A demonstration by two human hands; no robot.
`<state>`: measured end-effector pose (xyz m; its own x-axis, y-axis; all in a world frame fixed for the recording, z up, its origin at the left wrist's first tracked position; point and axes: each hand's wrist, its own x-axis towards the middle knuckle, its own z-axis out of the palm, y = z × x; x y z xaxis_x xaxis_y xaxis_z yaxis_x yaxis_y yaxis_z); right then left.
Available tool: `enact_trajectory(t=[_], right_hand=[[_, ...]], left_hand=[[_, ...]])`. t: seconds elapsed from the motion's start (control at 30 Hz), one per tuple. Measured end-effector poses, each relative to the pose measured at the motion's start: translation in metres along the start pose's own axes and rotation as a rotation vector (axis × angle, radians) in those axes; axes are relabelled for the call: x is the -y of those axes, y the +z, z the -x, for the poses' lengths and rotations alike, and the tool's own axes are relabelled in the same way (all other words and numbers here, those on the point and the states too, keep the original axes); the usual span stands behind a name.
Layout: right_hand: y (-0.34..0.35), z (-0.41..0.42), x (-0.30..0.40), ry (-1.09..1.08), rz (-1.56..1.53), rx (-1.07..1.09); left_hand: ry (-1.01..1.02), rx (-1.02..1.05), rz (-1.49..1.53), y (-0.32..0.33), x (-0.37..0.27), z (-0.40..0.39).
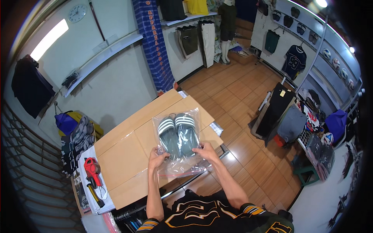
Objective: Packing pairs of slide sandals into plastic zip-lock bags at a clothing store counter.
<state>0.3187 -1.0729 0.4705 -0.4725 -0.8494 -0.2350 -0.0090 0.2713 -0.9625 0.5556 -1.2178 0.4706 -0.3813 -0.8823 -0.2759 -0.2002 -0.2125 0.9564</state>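
A pair of dark slide sandals (177,135) with white-striped straps lies inside a clear plastic bag (186,167). Gripping the bag's left side near the sandals' heels is my left hand (157,158). My right hand (206,152) holds the opposite side, its thumb over the plastic. The straps point away from me, and the bag's loose end with a red strip hangs toward my body. Beneath the bag is a flattened cardboard sheet (125,157) on the table; whether the bag touches it I cannot tell.
Left of the cardboard, a red tape dispenser (92,170) and a yellow-and-black cutter knife (95,195) lie on white sheets (109,205). Folded clothes (77,142) are stacked beyond. At right stand a rack with trousers (275,110) and a green plastic stool (307,175).
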Motion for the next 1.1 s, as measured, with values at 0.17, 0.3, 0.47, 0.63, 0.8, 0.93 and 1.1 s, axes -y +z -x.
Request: enact_trajectory(t=[0.17, 0.3, 0.47, 0.63, 0.8, 0.93, 1.1], right_hand=[[-0.096, 0.058, -0.002, 0.078, -0.125, 0.014], [-0.178, 0.102, -0.011, 0.107, -0.338, -0.037], [-0.288, 0.139, -0.015, 0.139, -0.296, -0.145], [-0.365, 0.163, -0.022, 0.037, -0.329, -0.262], [-0.415, 0.174, -0.044, -0.028, -0.376, -0.385], [-0.449, 0.170, -0.060, 0.075, -0.393, -0.440], [-0.495, 0.138, -0.055, 0.074, -0.353, -0.548]], left_hand=[[-0.043, 0.176, 0.045, 0.084, -0.025, 0.050], [-0.087, 0.238, 0.045, 0.167, -0.021, 0.077], [-0.075, 0.409, 0.136, 0.281, -0.031, 0.100], [-0.071, 0.509, 0.087, 0.367, -0.042, 0.104], [-0.114, 0.654, 0.072, 0.433, -0.059, 0.092], [-0.093, 0.736, 0.075, 0.482, -0.059, 0.069], [-0.064, 0.808, 0.109, 0.547, -0.055, 0.024]])
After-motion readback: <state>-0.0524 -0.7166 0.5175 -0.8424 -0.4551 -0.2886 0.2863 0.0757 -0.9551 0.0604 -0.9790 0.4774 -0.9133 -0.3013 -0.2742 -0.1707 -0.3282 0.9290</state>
